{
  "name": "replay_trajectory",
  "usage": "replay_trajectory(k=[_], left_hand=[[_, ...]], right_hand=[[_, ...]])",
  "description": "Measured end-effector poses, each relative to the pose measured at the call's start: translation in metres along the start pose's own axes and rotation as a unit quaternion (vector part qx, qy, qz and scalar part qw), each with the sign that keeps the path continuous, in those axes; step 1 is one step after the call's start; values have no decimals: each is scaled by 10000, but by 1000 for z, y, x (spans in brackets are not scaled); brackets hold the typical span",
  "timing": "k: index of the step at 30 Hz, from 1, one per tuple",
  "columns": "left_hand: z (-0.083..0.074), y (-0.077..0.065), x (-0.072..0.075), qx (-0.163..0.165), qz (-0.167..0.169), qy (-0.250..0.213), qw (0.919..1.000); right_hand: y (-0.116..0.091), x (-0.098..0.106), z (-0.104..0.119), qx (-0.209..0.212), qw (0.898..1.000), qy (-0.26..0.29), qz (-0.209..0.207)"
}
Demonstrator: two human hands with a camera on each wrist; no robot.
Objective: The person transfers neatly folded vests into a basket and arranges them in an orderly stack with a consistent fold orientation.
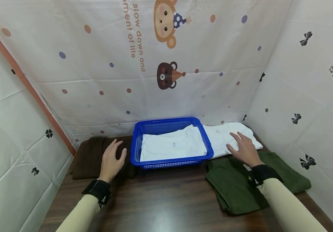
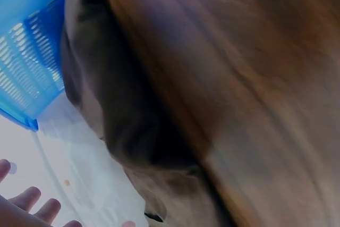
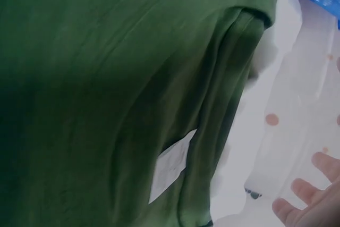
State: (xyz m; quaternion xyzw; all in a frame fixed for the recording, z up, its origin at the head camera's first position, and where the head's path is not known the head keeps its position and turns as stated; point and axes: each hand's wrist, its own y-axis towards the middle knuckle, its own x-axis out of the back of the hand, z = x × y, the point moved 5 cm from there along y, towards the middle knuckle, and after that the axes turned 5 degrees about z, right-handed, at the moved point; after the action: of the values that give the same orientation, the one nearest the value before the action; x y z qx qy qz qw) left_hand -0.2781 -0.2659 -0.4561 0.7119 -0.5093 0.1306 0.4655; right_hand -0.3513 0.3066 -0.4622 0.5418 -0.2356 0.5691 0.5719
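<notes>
My left hand point(image 1: 111, 162) hovers over a folded dark brown garment point(image 1: 88, 161), fingers loosely bent and thumb apart, with nothing in its grasp. On the other side, my right hand point(image 1: 244, 149) hangs over a folded white shirt point(image 1: 215, 141), fingers spread and holding nothing. Between the hands stands a blue plastic basket point(image 1: 172, 160). Inside it lies a white garment point(image 1: 173, 145) with a small dark print. A dark green garment point(image 1: 236, 190) is folded below my right wrist; the right wrist view shows its white label point(image 3: 172, 166).
Dark wood-grain table point(image 1: 160, 199) runs in front of the basket. Printed white cloth point(image 1: 111, 103) hangs close behind the basket, and similar cloth walls point(image 1: 288, 96) stand at both sides. The white shirt at right adjoins the basket's right side.
</notes>
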Motion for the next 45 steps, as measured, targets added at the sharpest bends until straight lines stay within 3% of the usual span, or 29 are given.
replay_trajectory(k=[9,23,33,45], left_hand=[[6,-14,5,-420,-181,467,9979],[18,-29,6,-50,376,860,9956],[23,-35,8,-44,533,921,9943],[27,-41,5,81,842,1110,9902]], right_hand=[[-15,8,-7,-79,9994,-301,171],[-36,20,-27,-266,9970,-519,513],[-46,23,-51,-764,9908,-548,978],[-61,33,-68,-970,9875,-423,1166]])
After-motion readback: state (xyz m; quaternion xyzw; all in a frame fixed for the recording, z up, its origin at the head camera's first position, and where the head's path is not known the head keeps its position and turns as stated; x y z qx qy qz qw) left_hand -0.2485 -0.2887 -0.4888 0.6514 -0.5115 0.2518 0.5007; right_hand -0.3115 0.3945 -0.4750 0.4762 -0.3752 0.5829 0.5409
